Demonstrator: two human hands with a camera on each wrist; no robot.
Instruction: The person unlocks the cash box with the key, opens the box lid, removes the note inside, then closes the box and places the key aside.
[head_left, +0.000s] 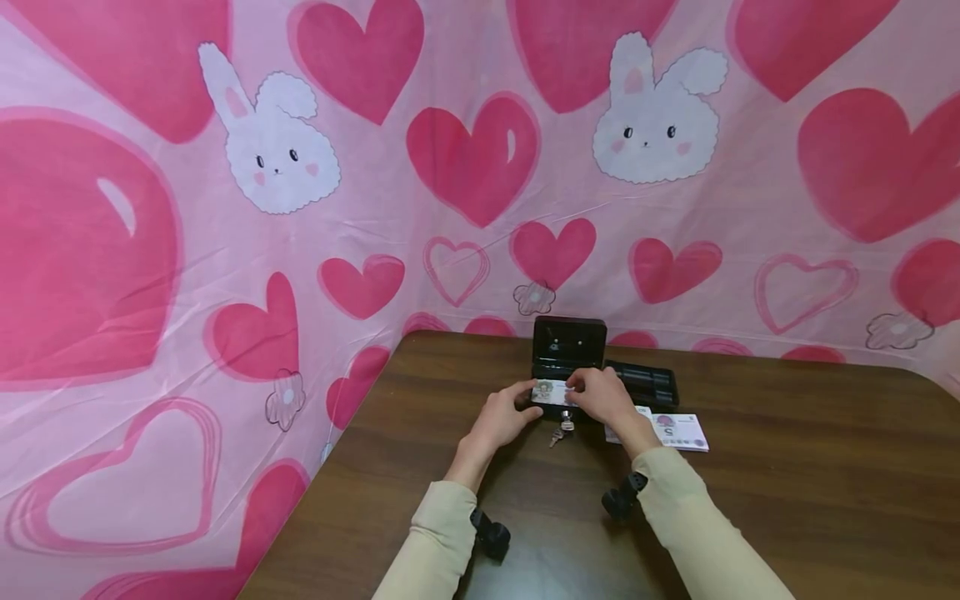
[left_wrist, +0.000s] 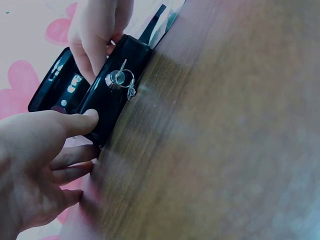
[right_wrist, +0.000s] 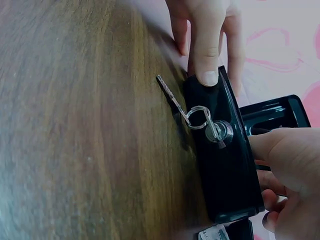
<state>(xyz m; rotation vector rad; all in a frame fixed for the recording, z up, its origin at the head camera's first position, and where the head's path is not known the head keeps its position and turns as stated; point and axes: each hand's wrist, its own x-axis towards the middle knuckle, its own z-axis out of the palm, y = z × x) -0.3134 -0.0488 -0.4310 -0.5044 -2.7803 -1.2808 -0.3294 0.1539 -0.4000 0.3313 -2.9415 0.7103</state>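
Observation:
A small black cash box stands with its lid raised at the back of the table. A ring of keys hangs from the lock on its front wall. My left hand grips the left end of the box, its thumb on the front wall and the fingers around the end. A printed banknote lies flat within the box opening. My right hand reaches in over the front wall and pinches the banknote's right end. In the right wrist view, the front wall hides these fingertips.
A black compartment tray lies right of the box. In front of it, more banknotes lie on the brown wooden table, partly behind my right wrist. A pink cloth with hearts and rabbits hangs behind the table.

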